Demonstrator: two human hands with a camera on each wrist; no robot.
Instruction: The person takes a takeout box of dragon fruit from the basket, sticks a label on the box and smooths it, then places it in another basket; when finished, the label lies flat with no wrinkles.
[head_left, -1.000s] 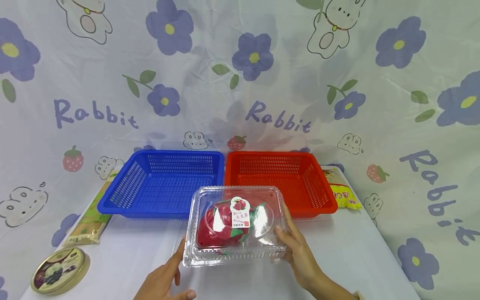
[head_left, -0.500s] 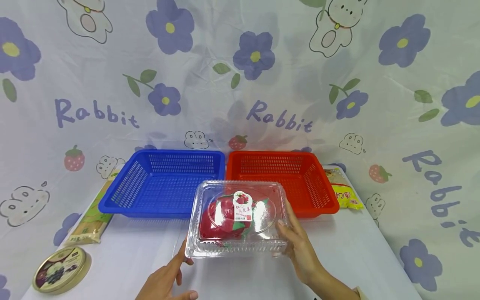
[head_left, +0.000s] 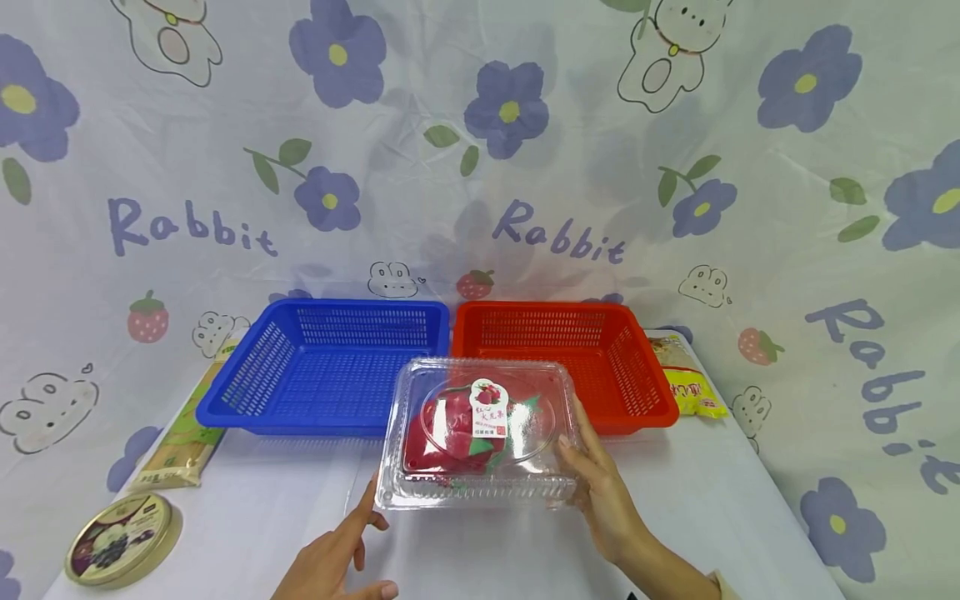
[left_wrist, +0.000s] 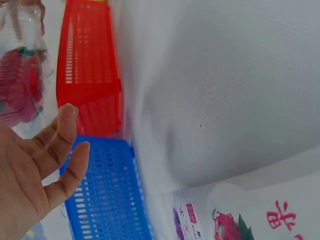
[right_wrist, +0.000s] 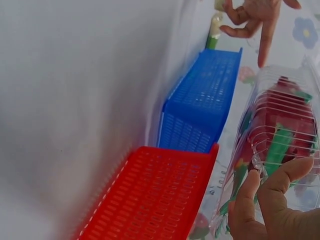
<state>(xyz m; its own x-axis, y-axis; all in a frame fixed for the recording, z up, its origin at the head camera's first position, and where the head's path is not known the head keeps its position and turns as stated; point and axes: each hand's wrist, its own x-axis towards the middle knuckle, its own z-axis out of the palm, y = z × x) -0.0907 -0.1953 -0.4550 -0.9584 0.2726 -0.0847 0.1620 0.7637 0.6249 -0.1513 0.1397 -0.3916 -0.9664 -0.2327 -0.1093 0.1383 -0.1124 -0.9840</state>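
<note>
A clear plastic clamshell box with red-and-green dragon fruit inside and a white label is held up over the white table. My right hand grips its right end, thumb on the near side and fingers around the far side. My left hand is at the near left corner, its index fingertip touching or very close to the box and the other fingers loosely bent. In the right wrist view, the right fingers press against the ribbed box side.
Behind the box stand a blue basket and a red basket. A noodle-like packet and a round tin lie at left, a yellow packet at right. The left wrist view shows a white dragon-fruit print.
The clear box has risen a little and shifted slightly right, its near edge lifting. The right hand stays on it. The left hand has hardly moved.
</note>
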